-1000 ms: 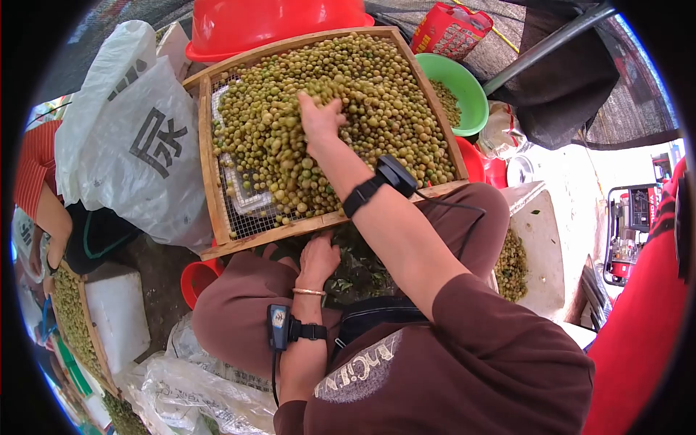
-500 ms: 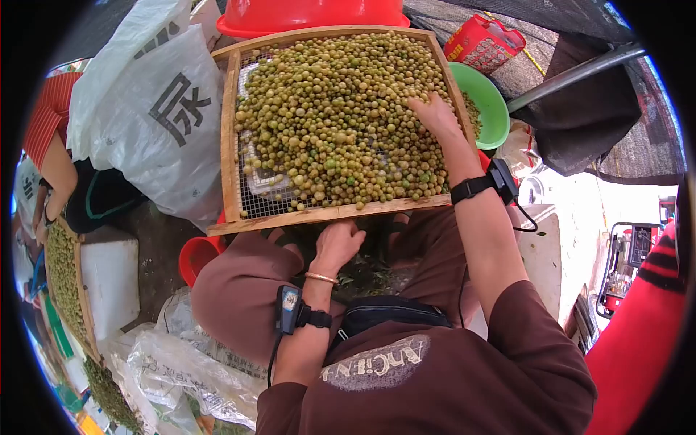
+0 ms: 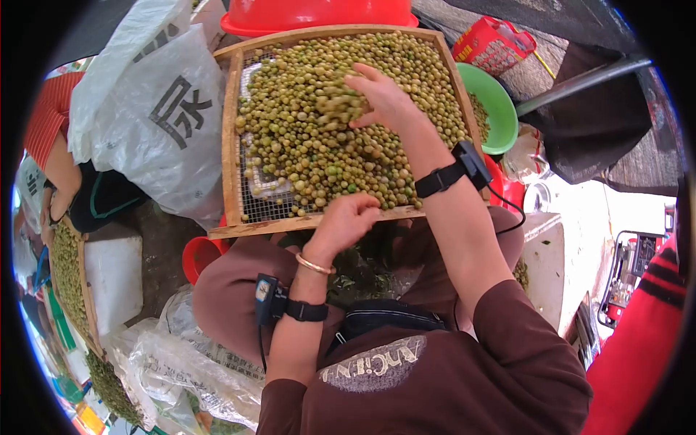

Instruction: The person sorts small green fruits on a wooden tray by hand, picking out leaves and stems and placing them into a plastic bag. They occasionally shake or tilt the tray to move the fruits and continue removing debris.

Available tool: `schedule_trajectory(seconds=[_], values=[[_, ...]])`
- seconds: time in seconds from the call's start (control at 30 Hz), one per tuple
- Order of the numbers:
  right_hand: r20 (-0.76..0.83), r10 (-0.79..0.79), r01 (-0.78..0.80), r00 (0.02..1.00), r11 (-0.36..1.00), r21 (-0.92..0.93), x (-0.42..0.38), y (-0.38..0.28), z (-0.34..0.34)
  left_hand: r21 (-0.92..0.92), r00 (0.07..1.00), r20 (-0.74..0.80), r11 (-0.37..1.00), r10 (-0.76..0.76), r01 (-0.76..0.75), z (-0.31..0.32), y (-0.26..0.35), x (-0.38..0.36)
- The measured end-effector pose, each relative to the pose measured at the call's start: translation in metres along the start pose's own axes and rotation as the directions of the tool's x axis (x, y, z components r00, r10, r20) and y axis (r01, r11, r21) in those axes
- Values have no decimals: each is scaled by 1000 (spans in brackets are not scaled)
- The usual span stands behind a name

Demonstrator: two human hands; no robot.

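Small round yellow-green fruits (image 3: 297, 130) lie heaped in a wooden-framed wire-mesh tray (image 3: 230, 145). Over the middle of the heap is my right hand (image 3: 388, 101), its thumb and fingers spread apart. Several fruits just left of its fingers are blurred by motion. My left hand (image 3: 346, 223) rests at the tray's front rail, with its fingers curled at the nearest fruits. Whether anything is between those fingers is hidden. Some bare mesh and a whitish piece underneath show at the tray's left side.
A green bowl (image 3: 500, 109) with fruits stands right of the tray, below a red bag (image 3: 493, 45). Behind is a red basin (image 3: 319, 14). A white plastic sack (image 3: 159, 116) leans at left, near another person's arm (image 3: 64, 177). A metal pole (image 3: 583, 85) juts in at right.
My right hand has moved left from the tray's right side to mid-heap, and its fingers have spread. My left hand has risen from below the front rail to the rail's edge.
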State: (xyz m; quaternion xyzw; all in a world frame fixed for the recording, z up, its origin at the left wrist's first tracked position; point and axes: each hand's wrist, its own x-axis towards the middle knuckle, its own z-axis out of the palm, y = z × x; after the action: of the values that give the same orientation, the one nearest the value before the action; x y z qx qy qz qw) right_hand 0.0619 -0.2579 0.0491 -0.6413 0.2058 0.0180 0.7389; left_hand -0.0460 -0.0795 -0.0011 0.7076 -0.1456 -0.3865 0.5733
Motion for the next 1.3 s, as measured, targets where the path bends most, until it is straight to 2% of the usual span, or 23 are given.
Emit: schedule_trajectory(seconds=[0.07,0.1,0.13,0.2,0.23,0.33,0.37,0.43,0.47,0.53,0.57,0.63,0.67,0.73,0.8,0.87,0.9,0.93,1.03,1.13,1.2,1.27,1.3], values=[[63,-58,79,996,911,-405,-19,-27,-15,19,999,-19,999,-39,39,-6,-1,10],[-63,-164,115,984,874,-471,-21,-24,-26,75,997,-67,997,39,-34,-11,-3,16],[-76,-160,105,984,872,-478,-27,-20,-42,134,986,-115,985,123,-107,-17,-4,22],[-48,-290,106,956,495,-863,-45,-12,-77,57,954,-228,981,196,-188,-31,-4,29],[-54,-288,99,956,492,-865,-56,-5,-88,-4,955,-262,989,142,-148,-40,2,30],[-96,-245,20,965,431,-902,-75,26,-104,105,881,-431,981,192,-163,-55,22,29],[-137,-312,26,940,467,-884,-71,36,-105,108,884,-425,981,193,-163,-54,23,33],[-176,-451,102,875,527,-844,-63,41,-95,417,790,-456,882,411,-218,-53,30,42],[-170,-455,112,874,529,-841,-57,41,-89,423,785,-461,880,414,-216,-49,33,46],[-103,-387,102,917,473,-875,-44,39,-78,694,789,-226,663,571,-280,-31,44,59],[-101,-386,111,917,489,-865,-40,37,-74,696,785,-234,662,574,-277,-26,46,68],[-93,-406,132,909,493,-860,-28,36,-73,901,736,10,314,677,-301,-20,44,91],[-95,-419,144,903,504,-852,-22,37,-72,902,738,3,316,675,-293,-23,41,100],[-109,-397,128,911,523,-842,-14,32,-70,967,740,12,180,672,-179,-28,39,114],[-59,-362,165,930,558,-813,-6,28,-71,977,761,-18,173,648,-124,-40,38,125],[-13,-345,198,939,570,-797,3,34,-64,990,795,-99,137,599,20,-59,41,127],[17,-350,226,937,565,-794,8,37,-56,978,837,-164,194,523,70,-68,48,125],[50,-357,256,933,559,-789,13,40,-47,979,841,-165,190,516,75,-77,47,124],[43,-370,254,928,543,-800,22,50,-25,975,746,-187,211,639,63,-104,39,112],[32,-374,225,927,485,-845,25,56,-10,954,788,-176,300,590,-12,-127,33,94],[60,-345,201,937,387,-900,29,62,-9,958,790,-180,287,587,6,-135,36,85],[56,-391,236,919,431,-871,29,66,-13,877,806,-295,481,513,15,-138,44,79],[32,-345,190,938,435,-880,27,65,-15,884,754,-308,467,580,2,-137,45,80]])
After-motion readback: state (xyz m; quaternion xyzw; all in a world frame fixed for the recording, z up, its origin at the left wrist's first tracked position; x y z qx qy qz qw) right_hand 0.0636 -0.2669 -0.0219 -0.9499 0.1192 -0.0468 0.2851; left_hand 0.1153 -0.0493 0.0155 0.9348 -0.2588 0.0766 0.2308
